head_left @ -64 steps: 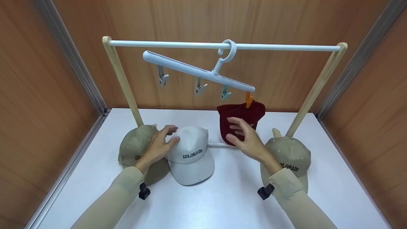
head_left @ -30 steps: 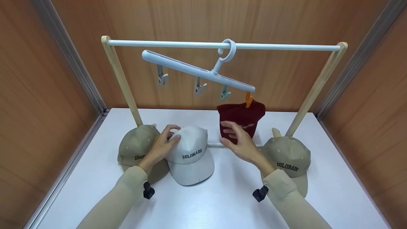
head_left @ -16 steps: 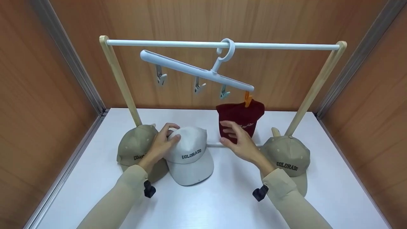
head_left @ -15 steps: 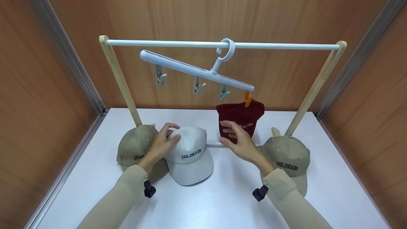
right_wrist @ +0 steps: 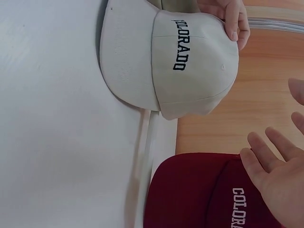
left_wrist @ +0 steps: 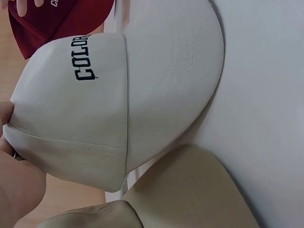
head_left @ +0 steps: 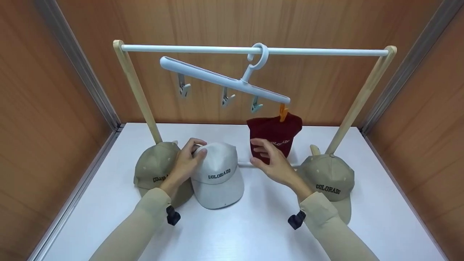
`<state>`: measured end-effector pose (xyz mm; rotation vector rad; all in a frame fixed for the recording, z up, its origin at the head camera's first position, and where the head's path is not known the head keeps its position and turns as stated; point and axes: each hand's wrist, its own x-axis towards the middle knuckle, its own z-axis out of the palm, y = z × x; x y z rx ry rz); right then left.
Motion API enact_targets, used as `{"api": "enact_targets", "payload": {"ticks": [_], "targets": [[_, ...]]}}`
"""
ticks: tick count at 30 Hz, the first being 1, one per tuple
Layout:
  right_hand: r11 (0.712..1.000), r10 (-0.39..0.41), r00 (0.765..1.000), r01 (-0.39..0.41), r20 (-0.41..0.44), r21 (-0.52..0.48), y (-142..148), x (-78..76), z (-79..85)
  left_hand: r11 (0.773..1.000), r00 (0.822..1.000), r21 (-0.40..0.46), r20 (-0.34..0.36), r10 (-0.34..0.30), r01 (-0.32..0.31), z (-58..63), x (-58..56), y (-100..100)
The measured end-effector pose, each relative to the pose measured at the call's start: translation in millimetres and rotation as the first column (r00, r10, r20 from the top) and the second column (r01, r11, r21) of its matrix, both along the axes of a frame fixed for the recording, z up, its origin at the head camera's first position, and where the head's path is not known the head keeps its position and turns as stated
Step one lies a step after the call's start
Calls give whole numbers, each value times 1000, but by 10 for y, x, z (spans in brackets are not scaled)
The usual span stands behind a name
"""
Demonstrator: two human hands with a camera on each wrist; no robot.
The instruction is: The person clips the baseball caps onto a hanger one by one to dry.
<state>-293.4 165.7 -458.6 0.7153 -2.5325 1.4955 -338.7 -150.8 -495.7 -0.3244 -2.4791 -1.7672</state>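
My left hand [head_left: 183, 165] pinches the crown of a white COLORADO baseball cap [head_left: 219, 194] between thumb and fingers, at its upper left. In the right wrist view the thumb shows on the crown of this white cap [right_wrist: 199, 61]. A dark red cap [head_left: 266, 127] hangs from an orange clip [head_left: 283, 113] at the low end of a pale blue hanger [head_left: 221, 79]. My right hand [head_left: 279, 168], fingers loosely bent and holding nothing, is in front of the red cap. Whether it touches the red cap [right_wrist: 190, 190] I cannot tell from the right wrist view.
A khaki cap [head_left: 154, 163] lies at the left, partly behind my left hand. Another khaki cap [head_left: 328, 175] is at the right. The hanger hooks over the white rod [head_left: 192, 48] of a wooden stand, with other small clips [head_left: 226, 98] below. Wooden panels [head_left: 47, 108] enclose the table.
My left hand has moved slightly right and onto the white cap, which has shifted up a little. My right hand went a short way left early on, then stayed put.
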Motion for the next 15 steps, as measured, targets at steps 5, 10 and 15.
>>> {"api": "enact_targets", "payload": {"ticks": [5, 10, 15], "targets": [[1000, 10, 1000, -10, -5, -2, -14, -3, 2, 1000, 998, -2, -59, -18, 18, 60, 27, 44], [1000, 15, 1000, -15, -15, 12, -44, -9, 16, 998, 991, 12, -119, -63, 64, 119, 57, 89], [1000, 12, 1000, -12, -4, 14, -74, -3, 34, 993, 981, 22, -160, -112, 117, 199, 101, 142]]}}
